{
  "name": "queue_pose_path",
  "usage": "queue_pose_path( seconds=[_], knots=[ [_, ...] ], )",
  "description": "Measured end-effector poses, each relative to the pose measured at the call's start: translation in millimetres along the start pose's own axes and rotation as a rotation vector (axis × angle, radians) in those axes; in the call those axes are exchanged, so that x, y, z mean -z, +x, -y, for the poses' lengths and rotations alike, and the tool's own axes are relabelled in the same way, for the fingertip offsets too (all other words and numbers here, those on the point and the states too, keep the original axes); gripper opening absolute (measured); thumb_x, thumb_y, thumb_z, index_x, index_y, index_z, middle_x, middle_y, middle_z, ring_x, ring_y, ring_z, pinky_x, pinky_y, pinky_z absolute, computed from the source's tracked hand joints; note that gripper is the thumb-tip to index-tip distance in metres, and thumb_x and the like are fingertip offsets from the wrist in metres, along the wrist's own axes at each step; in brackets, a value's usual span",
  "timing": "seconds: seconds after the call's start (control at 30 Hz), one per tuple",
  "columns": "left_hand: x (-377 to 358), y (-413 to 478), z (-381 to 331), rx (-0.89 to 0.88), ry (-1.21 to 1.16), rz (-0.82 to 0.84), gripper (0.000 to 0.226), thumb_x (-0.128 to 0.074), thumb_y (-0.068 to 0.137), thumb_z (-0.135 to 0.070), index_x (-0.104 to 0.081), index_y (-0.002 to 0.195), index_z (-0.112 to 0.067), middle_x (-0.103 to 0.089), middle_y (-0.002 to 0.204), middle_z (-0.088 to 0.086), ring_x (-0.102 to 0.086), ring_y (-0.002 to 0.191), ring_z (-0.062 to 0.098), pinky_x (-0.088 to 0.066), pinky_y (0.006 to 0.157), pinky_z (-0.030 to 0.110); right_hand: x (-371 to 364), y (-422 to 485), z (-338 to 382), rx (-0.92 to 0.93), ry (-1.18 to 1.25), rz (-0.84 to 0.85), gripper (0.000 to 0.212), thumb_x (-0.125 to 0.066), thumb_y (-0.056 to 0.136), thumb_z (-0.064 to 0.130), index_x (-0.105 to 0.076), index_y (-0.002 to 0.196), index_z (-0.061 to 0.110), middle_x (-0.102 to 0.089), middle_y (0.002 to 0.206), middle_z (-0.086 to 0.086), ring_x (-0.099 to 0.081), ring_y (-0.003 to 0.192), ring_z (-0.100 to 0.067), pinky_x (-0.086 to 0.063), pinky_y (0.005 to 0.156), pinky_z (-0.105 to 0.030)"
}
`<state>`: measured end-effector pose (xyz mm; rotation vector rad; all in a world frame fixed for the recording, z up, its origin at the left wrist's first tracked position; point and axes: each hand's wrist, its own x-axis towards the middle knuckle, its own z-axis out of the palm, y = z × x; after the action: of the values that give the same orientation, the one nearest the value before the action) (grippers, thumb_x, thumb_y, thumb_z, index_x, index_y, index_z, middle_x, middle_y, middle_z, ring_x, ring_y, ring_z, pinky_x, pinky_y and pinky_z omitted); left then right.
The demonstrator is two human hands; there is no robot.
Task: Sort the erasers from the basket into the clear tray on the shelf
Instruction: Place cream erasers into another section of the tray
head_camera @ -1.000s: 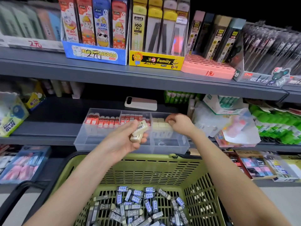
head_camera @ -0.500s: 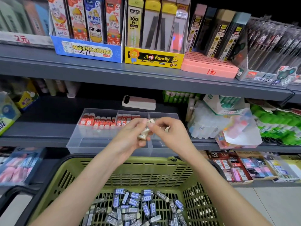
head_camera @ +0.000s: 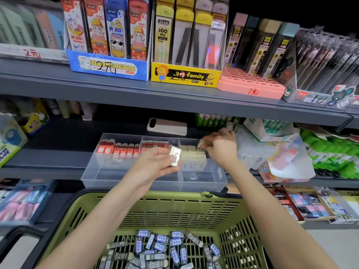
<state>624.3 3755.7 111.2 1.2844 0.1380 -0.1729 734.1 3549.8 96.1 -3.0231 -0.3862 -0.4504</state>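
Note:
A clear three-compartment tray (head_camera: 134, 179) stands on the middle shelf. Red-sleeved erasers (head_camera: 118, 148) fill the left and middle compartments; cream erasers (head_camera: 192, 154) sit in rows in the right one. My left hand (head_camera: 153, 164) hovers over the tray's middle and grips a small stack of cream erasers (head_camera: 175, 155). My right hand (head_camera: 219, 146) is over the back of the right compartment, blurred, pinching one cream eraser (head_camera: 202, 145) at its fingertips. The green basket (head_camera: 171, 202) below holds several grey and blue sleeved erasers (head_camera: 161, 247).
A phone (head_camera: 167, 126) lies behind the tray. Crinkled plastic bags of goods (head_camera: 277, 158) crowd the tray's right side. The upper shelf edge (head_camera: 174, 101) hangs just above my hands. Glue boxes (head_camera: 9, 136) stand at far left; packaged stationery (head_camera: 303, 204) fills the lower shelf.
My right hand took an eraser from the stack in my left hand and moved right and back over the right compartment. My left hand stayed over the tray's middle.

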Motion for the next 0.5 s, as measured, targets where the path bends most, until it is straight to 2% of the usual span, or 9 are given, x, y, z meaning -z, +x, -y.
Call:
queue_pose_path(
  seconds=[0.17, 0.33, 0.43, 0.5],
  knots=[
    [1, 1, 0, -0.004, 0.055, -0.040, 0.012, -0.063, 0.087, -0.001, -0.066, 0.095, -0.009, -0.071, 0.096, 0.011, -0.072, 0.079, 0.016, -0.056, 0.065, 0.019, -14, 0, -4, 0.028, 0.114, 0.106, 0.028, -0.048, 0.091, 0.028, -0.067, 0.111, 0.030, -0.067, 0.101, 0.001, -0.044, 0.112, -0.019, -0.016, 0.092, -0.032],
    [-3, 4, 2, 0.004, 0.079, -0.092, 0.011, -0.063, 0.088, -0.004, -0.068, 0.092, -0.012, -0.067, 0.099, 0.011, -0.067, 0.085, 0.019, -0.056, 0.062, 0.020, -8, 3, -7, 0.159, -0.049, 0.185, 0.033, -0.037, 0.094, 0.024, -0.060, 0.117, 0.030, -0.067, 0.102, -0.001, -0.043, 0.112, -0.019, -0.015, 0.084, -0.033],
    [-8, 7, 3, -0.019, 0.136, -0.111, 0.010, -0.064, 0.088, -0.008, -0.069, 0.094, -0.014, -0.069, 0.098, 0.007, -0.066, 0.087, 0.016, -0.056, 0.063, 0.019, -6, 0, -6, 0.202, -0.121, 0.158, 0.033, -0.034, 0.097, 0.026, -0.061, 0.117, 0.029, -0.065, 0.111, 0.004, -0.043, 0.111, -0.020, -0.019, 0.085, -0.034],
    [-12, 10, 3, -0.062, 0.203, -0.126, 0.009, -0.067, 0.087, -0.012, -0.070, 0.093, -0.018, -0.072, 0.091, 0.001, -0.065, 0.078, 0.008, -0.052, 0.061, 0.015, -2, -7, -3, 0.192, -0.134, 0.090, 0.034, -0.035, 0.098, 0.027, -0.061, 0.119, 0.028, -0.063, 0.119, 0.007, -0.042, 0.112, -0.020, -0.021, 0.088, -0.035]
  ],
)
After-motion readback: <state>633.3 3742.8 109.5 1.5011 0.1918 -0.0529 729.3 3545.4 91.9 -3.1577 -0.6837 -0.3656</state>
